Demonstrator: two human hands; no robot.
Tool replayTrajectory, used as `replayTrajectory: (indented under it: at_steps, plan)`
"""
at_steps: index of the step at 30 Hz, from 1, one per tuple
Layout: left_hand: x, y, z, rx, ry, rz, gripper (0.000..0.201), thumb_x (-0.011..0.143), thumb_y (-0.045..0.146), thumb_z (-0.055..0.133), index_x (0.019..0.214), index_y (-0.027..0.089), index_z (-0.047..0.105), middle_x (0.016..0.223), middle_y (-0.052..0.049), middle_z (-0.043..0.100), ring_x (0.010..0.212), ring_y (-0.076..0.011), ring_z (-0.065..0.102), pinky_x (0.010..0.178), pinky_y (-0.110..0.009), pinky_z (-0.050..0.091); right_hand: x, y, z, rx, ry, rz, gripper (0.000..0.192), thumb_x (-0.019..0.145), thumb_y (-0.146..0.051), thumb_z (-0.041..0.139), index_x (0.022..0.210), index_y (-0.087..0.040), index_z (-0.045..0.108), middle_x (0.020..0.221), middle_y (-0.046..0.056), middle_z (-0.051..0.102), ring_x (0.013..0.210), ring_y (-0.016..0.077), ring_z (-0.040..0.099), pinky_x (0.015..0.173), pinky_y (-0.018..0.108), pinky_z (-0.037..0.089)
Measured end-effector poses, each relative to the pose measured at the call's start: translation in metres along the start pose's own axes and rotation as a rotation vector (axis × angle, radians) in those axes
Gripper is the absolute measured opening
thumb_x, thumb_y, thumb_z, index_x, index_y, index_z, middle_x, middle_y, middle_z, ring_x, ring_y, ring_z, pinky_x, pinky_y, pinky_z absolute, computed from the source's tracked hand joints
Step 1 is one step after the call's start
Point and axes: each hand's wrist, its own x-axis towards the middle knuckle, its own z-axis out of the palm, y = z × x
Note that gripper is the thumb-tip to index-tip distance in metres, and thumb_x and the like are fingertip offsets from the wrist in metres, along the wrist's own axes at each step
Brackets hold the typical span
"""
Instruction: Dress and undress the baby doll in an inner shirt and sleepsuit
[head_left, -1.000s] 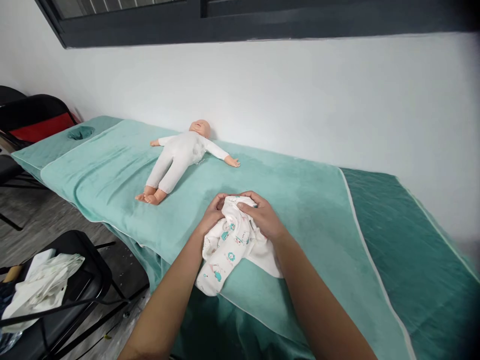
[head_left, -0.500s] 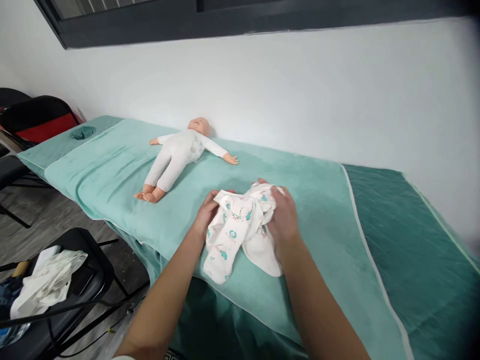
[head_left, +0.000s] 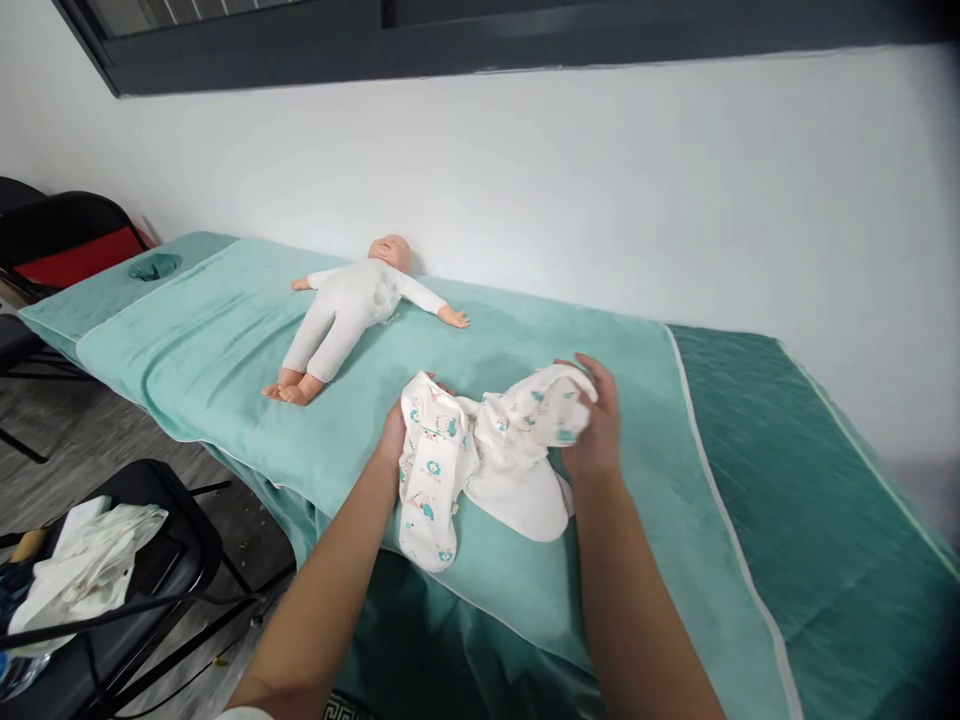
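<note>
Single head-worn view, looking forward and down, close over the padded table (head_left: 247,340)

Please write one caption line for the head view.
Both hands hold a printed baby garment near a doll.

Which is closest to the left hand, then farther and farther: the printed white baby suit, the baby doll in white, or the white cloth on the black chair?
1. Printed white baby suit: gripped in the left hand.
2. Baby doll in white: lying on the green towel, farther back on the left.
3. White cloth on the black chair: lower left, off the bed.
</note>
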Motion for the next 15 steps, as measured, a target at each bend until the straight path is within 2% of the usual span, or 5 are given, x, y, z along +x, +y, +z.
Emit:
replayTrajectory:
  at_steps: [3,5,7,9,15]
  plan:
    - [0.001,-0.001,-0.001,0.051,-0.05,-0.004,0.029,0.074,0.041,0.07,0.097,0.023,0.067,0.086,-0.005,0.07,0.1,-0.0249,0.065,0.091,-0.037,0.05,-0.009,-0.01,0.01,-0.094,-0.255,0.021,0.047,0.079,-0.048,0.071,0.121,-0.028,0.062,0.136,0.005,0.061,0.125,0.0272,0.057,0.107,0.043,0.044]
    - [0.002,-0.001,-0.002,0.048,-0.078,-0.001,0.029,0.074,0.042,0.069,0.096,0.023,0.065,0.087,-0.005,0.07,0.1,-0.0253,0.064,0.09,-0.037,0.049,-0.016,-0.015,0.012,-0.227,-0.475,0.067,0.067,0.072,-0.044,0.079,0.133,-0.031,0.056,0.142,0.005,0.056,0.129,0.0281,0.053,0.11,0.043,0.041]
    - [0.002,-0.002,-0.002,0.021,-0.103,-0.002,0.027,0.075,0.041,0.069,0.095,0.023,0.064,0.088,-0.005,0.07,0.099,-0.0254,0.064,0.089,-0.037,0.048,-0.024,-0.018,0.011,-0.349,-0.582,0.07,0.089,0.066,-0.041,0.085,0.145,-0.033,0.044,0.148,0.005,0.051,0.131,0.0293,0.051,0.111,0.045,0.04]
    - [0.002,-0.002,-0.001,0.004,-0.131,0.0,0.025,0.075,0.04,0.069,0.094,0.023,0.064,0.088,-0.004,0.07,0.098,-0.0247,0.063,0.088,-0.037,0.048,-0.031,-0.017,0.011,-0.45,-0.571,0.004,0.09,0.068,-0.039,0.083,0.147,-0.034,0.041,0.149,0.005,0.049,0.132,0.0296,0.05,0.111,0.046,0.04]
    - [0.002,-0.001,0.002,-0.06,-0.125,0.029,0.019,0.075,0.03,0.068,0.092,0.022,0.064,0.085,-0.003,0.067,0.092,-0.021,0.064,0.091,-0.035,0.047,-0.038,-0.009,0.017,-0.566,-0.43,-0.177,0.061,0.073,-0.02,0.067,0.132,-0.03,0.054,0.132,0.007,0.059,0.122,0.03,0.056,0.106,0.049,0.043]
